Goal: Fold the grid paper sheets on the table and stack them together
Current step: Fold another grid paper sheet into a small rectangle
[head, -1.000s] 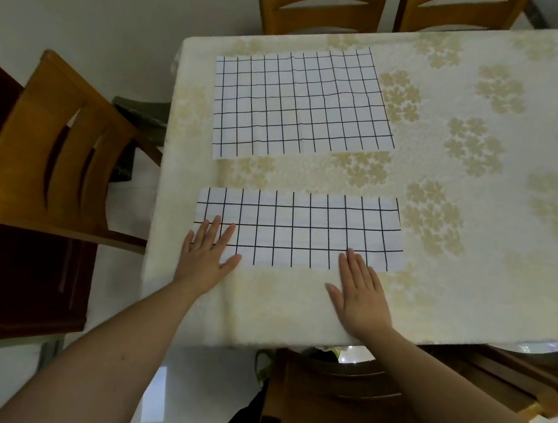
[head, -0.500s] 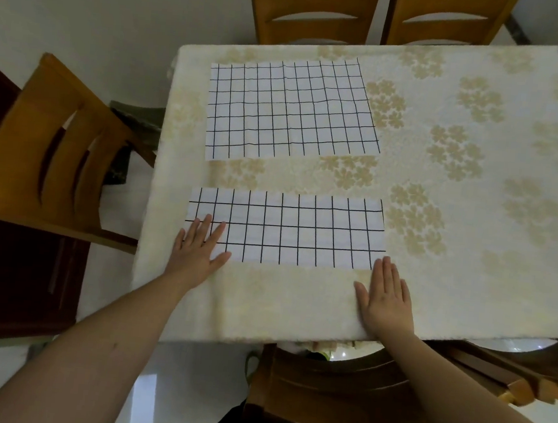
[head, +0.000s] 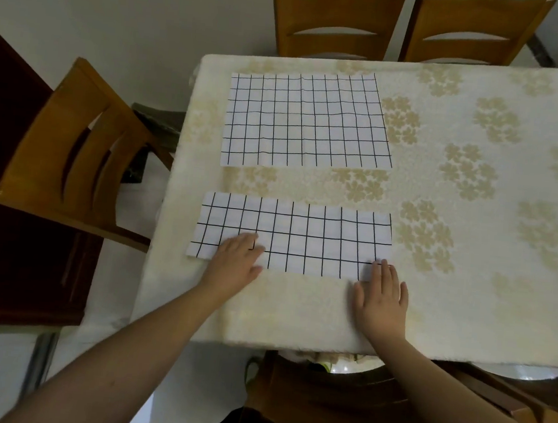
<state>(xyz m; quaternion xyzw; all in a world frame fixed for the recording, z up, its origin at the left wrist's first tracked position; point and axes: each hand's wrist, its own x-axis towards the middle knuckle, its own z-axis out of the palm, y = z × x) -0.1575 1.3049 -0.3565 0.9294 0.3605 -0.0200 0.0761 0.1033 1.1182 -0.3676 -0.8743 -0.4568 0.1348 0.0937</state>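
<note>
**2 flat hands on the folded grid sheet**

At 9 o'clock a wooden chair (head: 68, 153) stands beside the table (head: 467, 297). The left hand (head: 237, 262) lies flat with straight fingers close together on the near left part of the folded grid sheet (head: 302, 237). Toward 12 o'clock lies the unfolded grid sheet (head: 306, 122), apart from it. The right hand (head: 381, 298) lies flat too, fingers a little spread; only its fingertips (head: 381, 267) touch the near right corner.

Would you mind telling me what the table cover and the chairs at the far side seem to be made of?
The table cover looks like cream woven cloth with a matte, slightly textured surface and a pale gold flower pattern; it drapes over the edges. The chairs appear to be wood, honey-brown with a smooth, lightly glossy finish.
</note>
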